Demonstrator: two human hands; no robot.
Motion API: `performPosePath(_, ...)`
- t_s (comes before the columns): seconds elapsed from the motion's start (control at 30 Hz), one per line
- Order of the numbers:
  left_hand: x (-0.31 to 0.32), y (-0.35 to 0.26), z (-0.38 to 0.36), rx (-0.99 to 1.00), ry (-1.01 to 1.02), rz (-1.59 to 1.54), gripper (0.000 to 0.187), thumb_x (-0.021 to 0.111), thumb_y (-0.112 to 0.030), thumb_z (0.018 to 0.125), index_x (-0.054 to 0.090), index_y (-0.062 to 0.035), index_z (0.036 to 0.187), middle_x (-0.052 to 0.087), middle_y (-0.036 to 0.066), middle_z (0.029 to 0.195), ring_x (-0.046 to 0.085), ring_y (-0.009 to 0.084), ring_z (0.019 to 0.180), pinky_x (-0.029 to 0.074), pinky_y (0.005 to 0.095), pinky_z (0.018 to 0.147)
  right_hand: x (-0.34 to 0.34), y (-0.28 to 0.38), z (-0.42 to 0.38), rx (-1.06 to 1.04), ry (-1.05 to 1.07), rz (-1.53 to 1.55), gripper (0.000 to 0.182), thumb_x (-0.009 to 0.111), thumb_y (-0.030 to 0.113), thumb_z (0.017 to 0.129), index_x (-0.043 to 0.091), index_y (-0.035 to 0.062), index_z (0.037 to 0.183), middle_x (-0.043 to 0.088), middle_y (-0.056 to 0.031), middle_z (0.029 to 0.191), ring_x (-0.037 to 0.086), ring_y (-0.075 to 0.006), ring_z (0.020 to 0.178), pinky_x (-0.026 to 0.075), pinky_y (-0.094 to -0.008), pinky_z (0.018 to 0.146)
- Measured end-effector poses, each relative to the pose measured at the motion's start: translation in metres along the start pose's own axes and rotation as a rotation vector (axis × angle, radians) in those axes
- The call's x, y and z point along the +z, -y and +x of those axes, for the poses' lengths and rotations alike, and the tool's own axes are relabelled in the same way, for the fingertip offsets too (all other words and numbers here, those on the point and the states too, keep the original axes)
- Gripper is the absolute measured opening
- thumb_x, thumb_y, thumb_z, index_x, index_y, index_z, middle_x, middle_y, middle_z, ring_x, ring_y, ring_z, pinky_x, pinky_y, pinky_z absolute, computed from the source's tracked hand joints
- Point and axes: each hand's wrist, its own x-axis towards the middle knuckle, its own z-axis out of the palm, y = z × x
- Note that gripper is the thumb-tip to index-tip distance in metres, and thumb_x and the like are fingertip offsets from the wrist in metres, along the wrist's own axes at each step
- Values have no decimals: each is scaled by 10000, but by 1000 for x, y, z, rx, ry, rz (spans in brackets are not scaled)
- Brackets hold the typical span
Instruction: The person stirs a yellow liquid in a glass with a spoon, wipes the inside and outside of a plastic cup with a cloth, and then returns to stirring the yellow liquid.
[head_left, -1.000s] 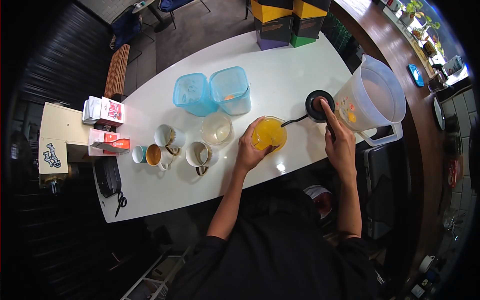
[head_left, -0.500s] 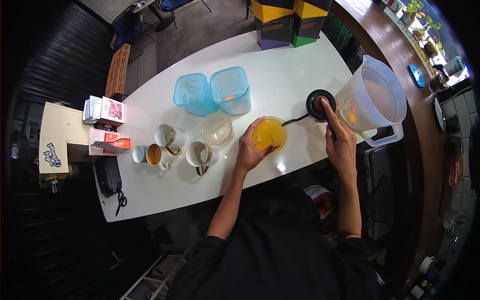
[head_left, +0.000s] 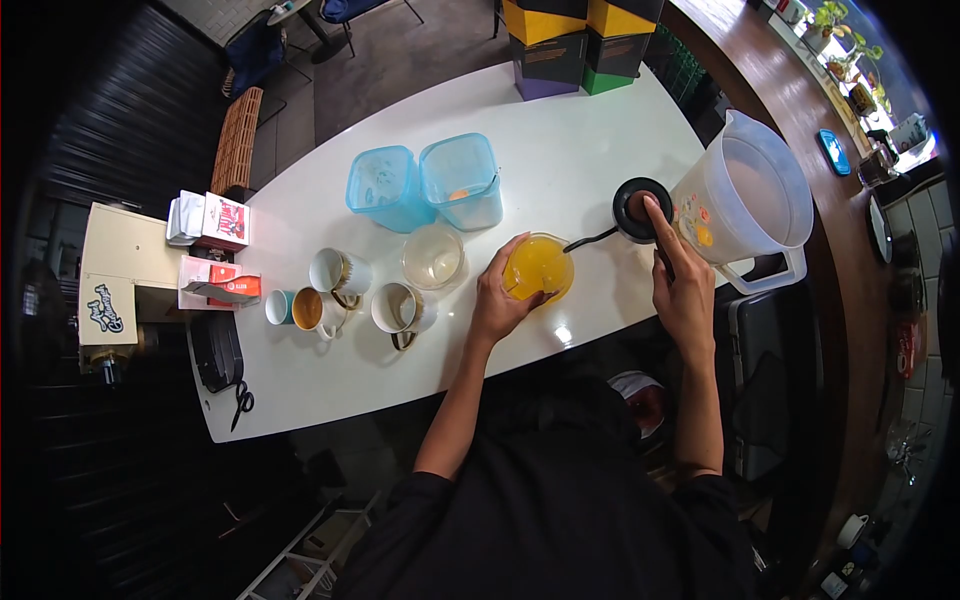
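My left hand (head_left: 503, 290) is wrapped round the near left side of a clear cup of yellow-orange liquid (head_left: 540, 262), thumb at its front. At the cup's right, a black pump dispenser (head_left: 628, 222) stands with its thin curved spout (head_left: 592, 240) reaching the cup's rim. The index finger of my right hand (head_left: 685, 290) lies on the pump's round top, while its other fingers curl lower down, partly hidden. A large clear plastic pitcher (head_left: 755, 185) with a flower print stands just beyond that hand, its handle toward me.
Left of my left hand are a clear bowl (head_left: 433, 258) and several cups, including a white mug (head_left: 400, 309). Two blue plastic containers (head_left: 460, 200) stand behind. Scissors (head_left: 241, 403) lie at the left table edge; dark boxes (head_left: 548, 60) stand at the far edge.
The surface of the yellow-orange liquid looks calmer and more even than before. Both hands, the pump and the cup have hardly moved.
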Motion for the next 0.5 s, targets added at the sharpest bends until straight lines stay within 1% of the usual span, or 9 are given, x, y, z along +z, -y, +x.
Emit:
performPosePath(0.03, 1, 2, 0, 5, -18, -18, 851, 912, -77, 658, 522, -54, 1414, 648, 168, 1308, 634, 314, 1225, 492, 400, 1057, -1, 1, 0, 34, 28, -10, 874, 567, -189, 777, 479, 243, 1531, 689, -205, 1031, 685, -360, 893, 526, -412, 855)
performPosePath(0.17, 1, -1, 0, 12, -21, -10, 853, 914, -78, 658, 521, -55, 1414, 651, 169, 1303, 636, 312, 1221, 496, 398, 1052, 1, 0, 0, 23, 19, -3, 875, 569, -188, 777, 479, 245, 1531, 685, -202, 1003, 682, -356, 881, 526, -412, 849)
performPosePath(0.23, 1, -3, 0, -3, -16, -11, 853, 915, -69, 659, 521, -58, 1415, 653, 168, 1299, 637, 310, 1218, 499, 396, 1047, 2, -1, 1, -21, -19, 10, 873, 568, -189, 777, 480, 243, 1531, 688, -203, 1022, 684, -357, 888, 527, -412, 852)
performPosePath(0.37, 1, -1, -1, -7, -17, -13, 855, 916, -62, 658, 521, -61, 1416, 656, 167, 1295, 640, 308, 1214, 500, 396, 1045, 0, -1, 1, -31, -25, 24, 869, 566, -191, 780, 481, 241, 1529, 694, -206, 1069, 691, -363, 917, 528, -415, 866)
performPosePath(0.43, 1, -2, 0, -10, -18, -19, 857, 916, -55, 657, 521, -62, 1417, 658, 166, 1291, 643, 312, 1208, 501, 395, 1042, -1, 0, 2, -59, -41, 18, 861, 559, -193, 786, 483, 239, 1526, 696, -210, 1120, 696, -372, 948, 529, -419, 880)
performPosePath(0.5, 1, -2, -1, -8, -21, -23, 857, 918, -61, 657, 522, -62, 1417, 659, 166, 1289, 644, 312, 1206, 502, 396, 1041, -1, 0, 2, -57, -40, 15, 858, 556, -192, 788, 484, 239, 1526, 696, -211, 1128, 697, -374, 957, 528, -420, 884)
